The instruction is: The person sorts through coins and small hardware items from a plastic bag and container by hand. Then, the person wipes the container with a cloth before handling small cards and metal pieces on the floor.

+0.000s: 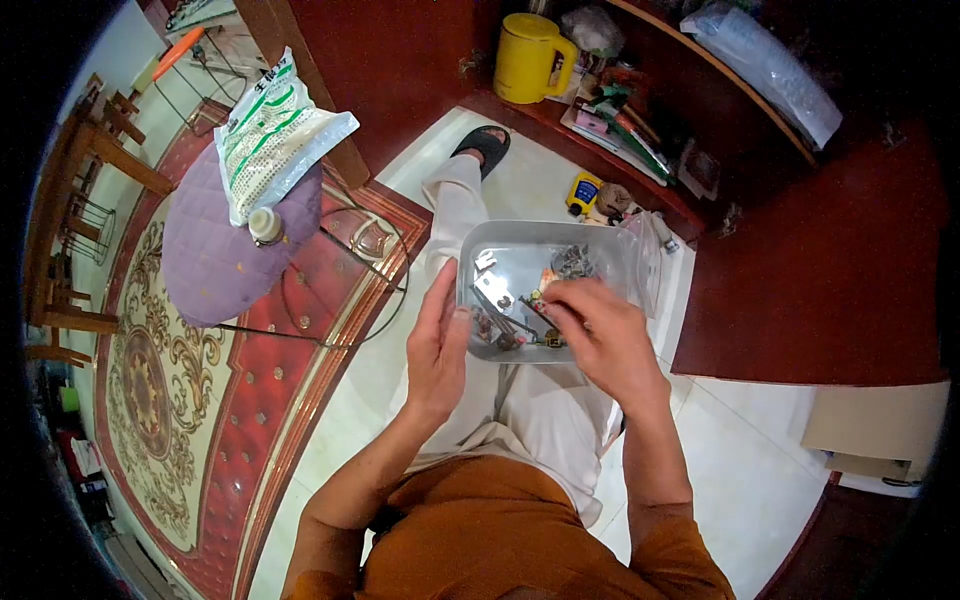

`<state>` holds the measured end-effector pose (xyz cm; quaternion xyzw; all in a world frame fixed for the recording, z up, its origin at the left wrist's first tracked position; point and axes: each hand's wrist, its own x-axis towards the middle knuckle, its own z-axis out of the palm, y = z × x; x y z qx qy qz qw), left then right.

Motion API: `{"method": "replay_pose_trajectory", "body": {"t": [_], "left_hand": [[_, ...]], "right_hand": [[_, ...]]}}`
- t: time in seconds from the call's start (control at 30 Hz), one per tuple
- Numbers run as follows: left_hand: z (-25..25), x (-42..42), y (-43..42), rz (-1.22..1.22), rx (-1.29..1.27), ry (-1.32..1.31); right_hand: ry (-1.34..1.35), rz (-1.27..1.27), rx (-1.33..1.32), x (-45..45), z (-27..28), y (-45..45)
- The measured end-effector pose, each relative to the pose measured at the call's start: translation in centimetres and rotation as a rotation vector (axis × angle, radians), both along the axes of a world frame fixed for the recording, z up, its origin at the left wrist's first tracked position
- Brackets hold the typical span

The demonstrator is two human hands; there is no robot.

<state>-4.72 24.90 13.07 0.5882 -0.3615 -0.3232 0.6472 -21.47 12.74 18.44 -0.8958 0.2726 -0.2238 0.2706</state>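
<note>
A grey plastic bin (510,236) rests at my lap, with several small odds and ends inside. My left hand (437,345) holds the bin's left wall, the thumb by the rim. Over the bin's right side, my right hand (605,335) reaches in with thumb and fingers pinched together. Whatever is between those fingertips is too small and hidden to name. Near them lie a dark thin strip (497,308), small colourful pieces and a clear crumpled plastic bag (574,262). White bits sit at the bin's upper left.
A purple-covered stool (200,250) at left bears a white-green packet (270,140) and a small white bottle (265,226). Ahead is an open red cabinet with a yellow jug (527,58). A yellow-blue bottle (583,193) and a clear bag (648,255) lie beyond the bin.
</note>
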Motion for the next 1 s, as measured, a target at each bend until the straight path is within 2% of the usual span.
{"method": "replay_pose_trajectory", "body": {"t": [0.07, 0.13, 0.27, 0.33, 0.37, 0.47, 0.5, 0.53, 0.6, 0.63, 0.73, 0.83, 0.93, 1.0], "left_hand": [[0.1, 0.0, 0.3, 0.021, 0.003, -0.018], [-0.1, 0.1, 0.8, 0.085, -0.027, -0.153], [0.6, 0.4, 1.3, 0.176, -0.127, -0.299], [1.5, 0.1, 1.7, 0.107, -0.177, -0.113], [2.1, 0.0, 1.9, 0.074, -0.202, -0.021], [4.9, 0.1, 1.8, -0.185, 0.02, 0.31], [5.5, -0.6, 1.1, -0.164, 0.096, 0.406], [5.7, -0.8, 0.7, -0.179, 0.118, 0.606], [6.1, -0.8, 0.0, -0.21, 0.159, 1.0], [6.5, -0.9, -0.2, -0.174, 0.221, 1.052], [6.3, 0.0, 0.9, -0.277, 0.378, 0.835], [5.5, -0.1, 1.7, -0.372, 0.437, 0.967], [5.9, -1.0, 1.7, -0.33, 0.476, 0.881], [6.0, -0.9, 1.7, -0.337, 0.439, 0.865]], "right_hand": [[0.214, 0.034, 0.029, 1.4, -0.6, -0.6], [0.41, 0.006, 0.008, 2.4, -1.2, -0.9], [0.437, 0.041, -0.028, 2.6, -2.5, -1.5], [0.371, 0.051, -0.021, 2.4, -2.9, -1.8], [0.252, 0.031, 0.085, 2.4, -2.7, -1.8], [-0.036, -0.023, 0.347, 2.3, -0.9, -1.2], [-0.091, -0.037, 0.392, 2.4, -0.1, -0.7], [-0.148, -0.052, 0.435, 2.5, 0.6, -0.4], [-0.179, 0.063, 0.304, 3.0, 1.6, -0.1], [-0.195, 0.12, 0.238, 3.2, 1.8, -0.1], [-0.158, -0.006, 0.308, 4.2, 0.3, -1.7], [0.056, 0.112, -0.014, 5.9, -2.3, -2.7], [0.399, 0.109, -0.027, 7.4, -2.5, -1.9], [0.428, 0.114, -0.035, 7.4, -2.3, -1.8]]}}
